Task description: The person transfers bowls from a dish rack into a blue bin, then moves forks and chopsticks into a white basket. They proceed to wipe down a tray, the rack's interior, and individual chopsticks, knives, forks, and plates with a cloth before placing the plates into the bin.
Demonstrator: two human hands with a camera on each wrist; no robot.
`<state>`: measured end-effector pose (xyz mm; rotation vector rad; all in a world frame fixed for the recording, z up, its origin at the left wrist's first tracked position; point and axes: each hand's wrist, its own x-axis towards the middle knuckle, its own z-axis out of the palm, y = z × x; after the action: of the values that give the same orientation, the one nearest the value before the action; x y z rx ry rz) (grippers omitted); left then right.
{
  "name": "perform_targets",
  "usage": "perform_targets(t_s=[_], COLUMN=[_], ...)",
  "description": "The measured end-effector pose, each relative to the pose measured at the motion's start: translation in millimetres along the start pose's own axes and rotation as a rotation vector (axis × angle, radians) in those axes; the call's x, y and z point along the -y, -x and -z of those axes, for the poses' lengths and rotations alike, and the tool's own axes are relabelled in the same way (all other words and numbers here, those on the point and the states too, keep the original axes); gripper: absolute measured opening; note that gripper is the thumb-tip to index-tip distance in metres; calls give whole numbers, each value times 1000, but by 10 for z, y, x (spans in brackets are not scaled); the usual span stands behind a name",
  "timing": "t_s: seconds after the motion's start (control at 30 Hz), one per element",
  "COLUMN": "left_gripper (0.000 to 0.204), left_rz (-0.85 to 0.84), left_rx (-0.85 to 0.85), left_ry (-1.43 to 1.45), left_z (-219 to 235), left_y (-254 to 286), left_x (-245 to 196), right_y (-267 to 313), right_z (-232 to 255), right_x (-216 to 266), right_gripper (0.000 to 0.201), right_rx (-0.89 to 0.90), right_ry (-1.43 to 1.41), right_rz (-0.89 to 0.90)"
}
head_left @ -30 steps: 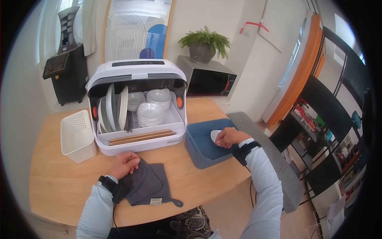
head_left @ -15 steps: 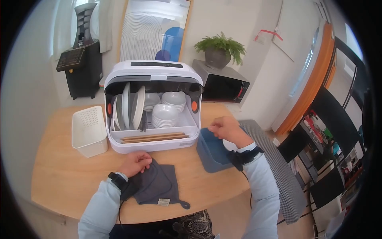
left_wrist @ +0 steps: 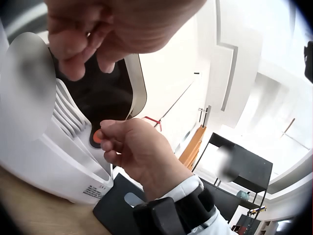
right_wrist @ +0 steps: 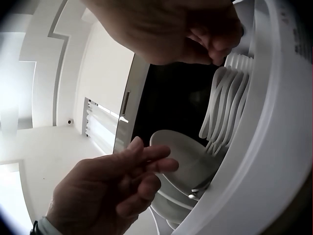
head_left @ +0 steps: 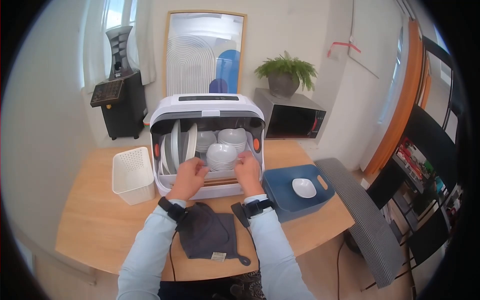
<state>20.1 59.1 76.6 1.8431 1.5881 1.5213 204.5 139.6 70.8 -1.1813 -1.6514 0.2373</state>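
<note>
Inside the white dish cabinet (head_left: 170, 192), a front stack of small white bowls (head_left: 222, 159) stands between my two hands. My left hand (head_left: 187, 180) is on the left of that stack, fingers loosely bent, with nothing held. On its other side is my right hand (head_left: 248, 172), fingertips near the rims and also holding nothing. The right wrist view shows the stacked bowls (right_wrist: 227, 100) below my right hand (right_wrist: 181, 29), while my left hand (right_wrist: 110, 183) hovers near the plates (right_wrist: 183, 156). One small white bowl (head_left: 304, 188) lies in the blue bin (head_left: 280, 202).
Wooden chopsticks (head_left: 220, 183) lie in the cabinet's front tray. A white perforated basket (head_left: 132, 175) stands left of it, and a grey cloth (head_left: 207, 235) lies in front. Behind at right is a microwave (head_left: 292, 120) with a potted fern (head_left: 285, 75) on top.
My right hand let go of the small bowl in the blue bin and moved left to the bowl stack. My left hand left the grey cloth and rose to the stack's other side.
</note>
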Motion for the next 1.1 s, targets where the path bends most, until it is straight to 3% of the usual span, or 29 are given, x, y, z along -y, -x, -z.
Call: perform_targets(t_s=[0.07,0.17,0.27,0.4,0.6,0.73,0.9,1.0,1.1], left_gripper=[27,31,33,31,20,18,16,12,11], left_rz=[54,117,180,263,135,119,87,43,111], left_rx=[-102,-61,-15,-133,-323,-361,-448,-433,-402], left_ry=[-84,-392,-497,-441,-380,-320,-235,-106,110], left_z=[-113,-233,-356,-502,-566,-551,-576,-573,-638], left_y=[-223,-390,-422,-445,-400,-372,-406,-425,-490], left_x=[-24,-174,-232,-101,35,14,100,107,312], right_y=[-87,-157,-152,-135,-158,-156,-160,-151,-148], right_z=[-105,-272,-254,-188,-368,-352,-263,-252,-279], right_x=[-84,-174,-180,-170,-287,-275,-251,-232,-248], right_gripper=[23,30,37,37,34,31,25,21,19], right_rx=[7,34,69,70,-9,22,-15,-15,-31], right_ry=[51,30,-8,-143,-157,-257,-322,-394,-415], right_rz=[-106,-161,-148,-88,-61,-138,-84,-77,-47])
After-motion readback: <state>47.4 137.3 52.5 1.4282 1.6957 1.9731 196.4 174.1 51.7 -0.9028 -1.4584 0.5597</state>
